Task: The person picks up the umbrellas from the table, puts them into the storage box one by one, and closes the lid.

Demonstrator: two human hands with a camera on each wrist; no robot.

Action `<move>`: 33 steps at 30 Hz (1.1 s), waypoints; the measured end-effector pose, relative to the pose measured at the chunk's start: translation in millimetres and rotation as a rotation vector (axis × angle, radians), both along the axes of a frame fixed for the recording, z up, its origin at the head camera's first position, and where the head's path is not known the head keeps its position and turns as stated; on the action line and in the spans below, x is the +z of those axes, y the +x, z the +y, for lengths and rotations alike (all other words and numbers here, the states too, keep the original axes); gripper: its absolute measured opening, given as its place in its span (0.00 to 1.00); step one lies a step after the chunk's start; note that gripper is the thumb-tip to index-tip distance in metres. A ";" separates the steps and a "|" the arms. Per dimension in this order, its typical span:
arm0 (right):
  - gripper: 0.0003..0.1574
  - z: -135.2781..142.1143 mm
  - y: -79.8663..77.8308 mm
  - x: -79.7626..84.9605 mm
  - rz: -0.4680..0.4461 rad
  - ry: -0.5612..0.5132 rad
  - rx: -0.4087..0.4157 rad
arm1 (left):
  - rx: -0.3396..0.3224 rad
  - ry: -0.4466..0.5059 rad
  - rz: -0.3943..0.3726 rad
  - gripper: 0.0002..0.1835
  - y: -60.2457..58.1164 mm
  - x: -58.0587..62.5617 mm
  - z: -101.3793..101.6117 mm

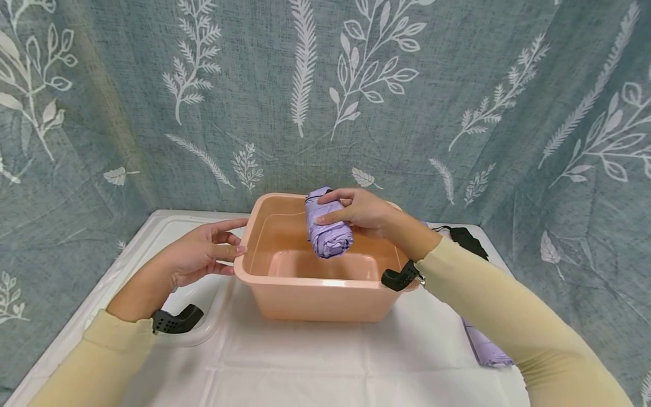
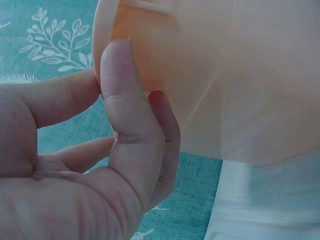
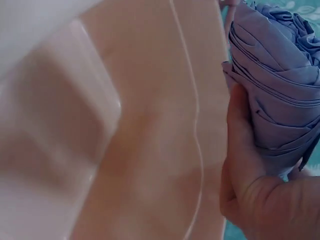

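Note:
A peach plastic basin (image 1: 325,302) stands upright on the white surface. My left hand (image 1: 198,251) pinches its left rim; in the left wrist view the thumb (image 2: 120,85) lies along the rim's inner side. Over the basin's opening, my right hand (image 1: 368,212) grips a rolled bundle of thin purple fabric (image 1: 330,240). The thumb and fingers wrap its side, and the roll's crumpled end faces me. In the right wrist view, layered folds show on the bundle (image 3: 280,85) beside the basin's inner wall (image 3: 155,115).
Partly hidden by the right sleeve, another purple fabric piece (image 1: 485,347) lies at the right. A black item (image 1: 468,242) with a cord lies at the back right. A raised white rim (image 1: 175,220) shows on the left, and a leaf-patterned curtain (image 1: 244,85) hangs behind.

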State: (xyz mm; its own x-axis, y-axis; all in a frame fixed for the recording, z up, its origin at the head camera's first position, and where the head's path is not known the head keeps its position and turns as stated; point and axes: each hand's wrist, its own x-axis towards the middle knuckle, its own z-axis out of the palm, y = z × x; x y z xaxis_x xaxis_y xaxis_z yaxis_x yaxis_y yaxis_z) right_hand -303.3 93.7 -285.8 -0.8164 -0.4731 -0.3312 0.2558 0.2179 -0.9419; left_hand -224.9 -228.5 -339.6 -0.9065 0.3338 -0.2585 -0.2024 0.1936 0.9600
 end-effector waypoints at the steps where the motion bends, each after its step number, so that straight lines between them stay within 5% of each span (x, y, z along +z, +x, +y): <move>1: 0.30 -3.8 -0.6 -0.7 -0.003 0.016 0.004 | -0.001 -0.001 0.002 0.45 0.1 0.3 -0.3; 20: 0.29 -43.3 -20.0 -9.4 -0.051 0.220 0.221 | 0.006 0.004 0.004 0.44 0.8 -0.6 0.5; 33: 0.32 -64.9 -29.0 -38.5 -0.186 0.331 0.364 | -0.009 0.004 0.018 0.44 -2.5 -0.4 -1.1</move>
